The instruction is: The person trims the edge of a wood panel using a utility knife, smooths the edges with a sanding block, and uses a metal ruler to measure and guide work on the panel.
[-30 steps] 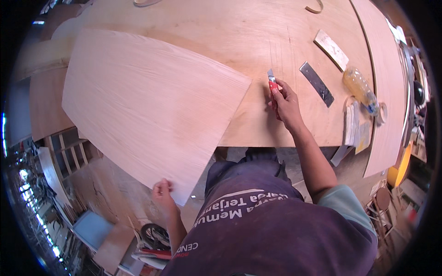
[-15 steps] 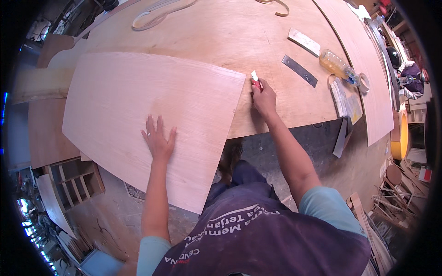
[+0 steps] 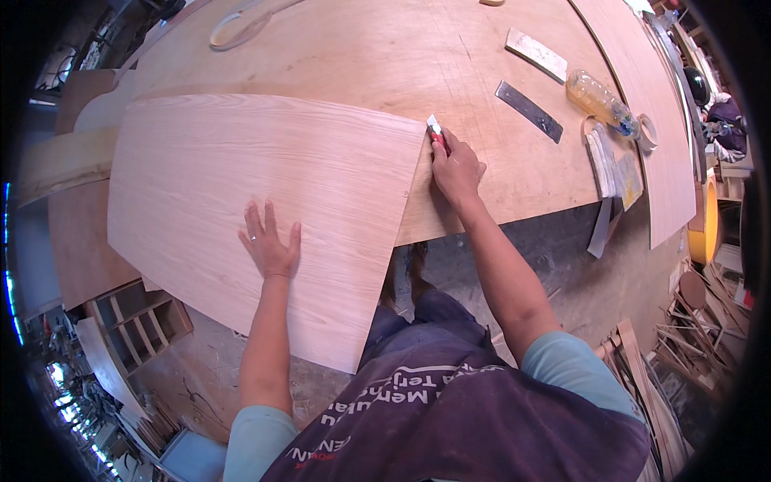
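A large pale wood-grained sheet lies on the plywood worktop and hangs past its near edge. My left hand rests flat on this sheet, its fingers spread and a ring on one of them. To the right, my right hand is closed around a red utility knife. The knife's pale tip points away from me, right beside the sheet's far right corner; whether it touches the edge I cannot tell. My fingers hide most of the handle.
At the right lie a pale block, a dark flat metal strip, a plastic bottle of yellowish liquid and a tape roll. Another long panel lines the right side. Edging strip curls at the back. A wooden compartment frame stands lower left.
My right hand has moved left with the utility knife, bringing its tip to the sheet's corner. My left hand stays flat on the sheet. The view has shifted slightly.
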### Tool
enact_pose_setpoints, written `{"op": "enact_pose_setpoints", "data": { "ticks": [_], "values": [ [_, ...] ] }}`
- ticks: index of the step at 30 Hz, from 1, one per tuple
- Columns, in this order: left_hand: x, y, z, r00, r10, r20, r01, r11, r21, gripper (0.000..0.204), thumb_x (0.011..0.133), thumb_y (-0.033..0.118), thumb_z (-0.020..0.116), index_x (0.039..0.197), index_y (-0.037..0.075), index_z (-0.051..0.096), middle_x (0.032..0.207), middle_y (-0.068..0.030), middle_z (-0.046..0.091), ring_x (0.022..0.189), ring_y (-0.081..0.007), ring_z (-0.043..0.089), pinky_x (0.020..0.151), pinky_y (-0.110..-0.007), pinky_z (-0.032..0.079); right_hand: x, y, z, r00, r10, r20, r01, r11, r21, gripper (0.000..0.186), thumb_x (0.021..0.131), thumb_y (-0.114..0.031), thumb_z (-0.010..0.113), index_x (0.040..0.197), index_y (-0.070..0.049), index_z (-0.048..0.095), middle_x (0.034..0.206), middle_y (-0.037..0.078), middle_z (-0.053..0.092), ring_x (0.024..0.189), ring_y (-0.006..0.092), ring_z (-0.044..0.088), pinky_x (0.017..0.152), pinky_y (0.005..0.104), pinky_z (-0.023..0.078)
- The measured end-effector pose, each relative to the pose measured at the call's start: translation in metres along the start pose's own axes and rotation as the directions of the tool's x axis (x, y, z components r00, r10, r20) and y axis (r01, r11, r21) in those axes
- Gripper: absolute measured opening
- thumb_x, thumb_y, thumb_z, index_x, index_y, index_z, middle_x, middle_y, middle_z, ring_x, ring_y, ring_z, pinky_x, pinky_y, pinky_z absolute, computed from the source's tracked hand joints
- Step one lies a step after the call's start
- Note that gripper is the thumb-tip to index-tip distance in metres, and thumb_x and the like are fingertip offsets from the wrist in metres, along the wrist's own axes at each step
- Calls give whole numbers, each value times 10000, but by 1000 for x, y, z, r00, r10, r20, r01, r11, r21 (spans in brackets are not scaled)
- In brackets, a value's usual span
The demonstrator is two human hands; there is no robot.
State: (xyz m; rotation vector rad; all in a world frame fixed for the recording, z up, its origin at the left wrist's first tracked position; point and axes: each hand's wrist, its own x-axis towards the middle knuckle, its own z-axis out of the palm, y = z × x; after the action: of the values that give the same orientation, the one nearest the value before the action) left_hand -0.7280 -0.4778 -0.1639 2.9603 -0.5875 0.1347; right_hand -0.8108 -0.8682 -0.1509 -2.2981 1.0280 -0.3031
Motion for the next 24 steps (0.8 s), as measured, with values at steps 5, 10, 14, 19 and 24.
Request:
{"op": "enact_pose_setpoints", "data": {
  "ticks": [5,10,14,19,24],
  "values": [
    [0,-5,2,999,-15,32,16,1000,-18,845,948,557,654,1653,199,354,1733,-174,211,1609,-365,180,1239,-690,115,-1,-8,-4,999,26,42,-25,999,-36,418,1015,-373,592,1406,-242,663,1021,150,715,1044,327,668,897,524,381],
    [1,3,-2,1000,8,-6,-8,999,-32,796,955,508,664,1619,148,414,1707,-186,271,1591,-368,226,1201,-719,178,0,-4,3,1000,21,2,-20,990,-138,400,1017,-383,600,1389,-255,672,1018,130,709,1042,303,664,893,521,374],
    [0,-2,3,1000,17,-24,-18,1000,-25,786,962,492,668,1621,150,411,1708,-183,269,1595,-369,217,1198,-730,172,-1,-7,5,1000,-15,-23,10,980,-201,377,1016,-372,616,1367,-250,683,980,110,694,1011,290,662,858,517,376],
    [-2,-2,3,1000,23,-11,-23,999,-36,786,973,481,667,1631,153,390,1711,-182,263,1600,-368,207,1202,-733,160,1,-3,11,998,-40,-44,29,971,-239,359,1017,-357,619,1348,-242,695,962,102,679,1007,287,660,844,515,381],
    [-1,-6,8,999,34,-24,-34,999,-29,805,974,499,661,1640,151,372,1711,-195,259,1598,-388,203,1206,-731,153,2,-3,12,1000,-32,-2,30,977,-213,363,1021,-348,609,1353,-229,695,997,121,676,1029,293,659,870,521,389]
  ]
}}
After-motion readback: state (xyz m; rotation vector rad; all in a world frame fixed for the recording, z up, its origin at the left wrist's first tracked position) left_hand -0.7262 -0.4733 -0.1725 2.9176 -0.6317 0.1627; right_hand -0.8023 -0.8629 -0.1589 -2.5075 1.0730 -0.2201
